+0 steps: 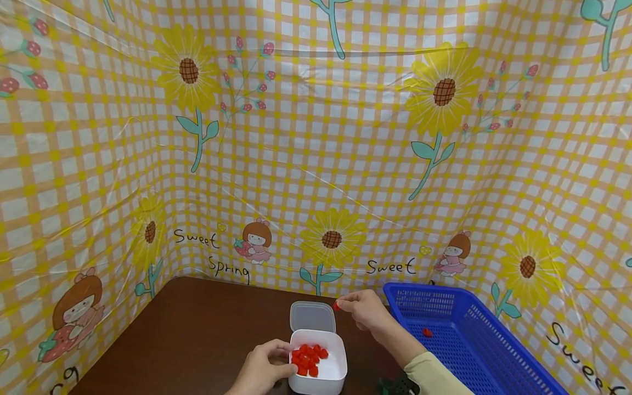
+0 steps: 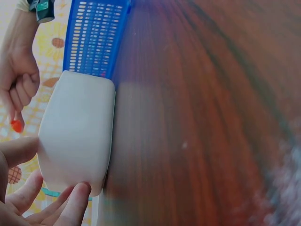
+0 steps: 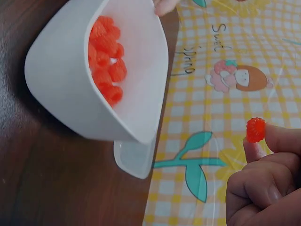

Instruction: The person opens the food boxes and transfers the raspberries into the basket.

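Observation:
A white box (image 1: 340, 359) stands uncovered on the dark table, several red raspberries (image 1: 306, 359) gathered in its left half. My left hand (image 1: 264, 366) holds the box at its left side, thumb near the front and fingers farther back. Thumb and index finger of my right hand (image 1: 367, 311) pinch a single raspberry (image 3: 256, 130), raised beyond the box's far right corner. In the right wrist view its bumpy surface faces the camera and the other fingers are curled. The blue basket (image 1: 474, 294) on the right has one raspberry (image 1: 427, 332) in it.
Behind the box lies a translucent grey lid (image 1: 312, 317). A dark green object (image 1: 397, 385) sits under the right forearm at the front edge of the view. Yellow checked cloth (image 1: 296, 181) with sunflowers surrounds the brown table (image 1: 197, 334) at the back and sides.

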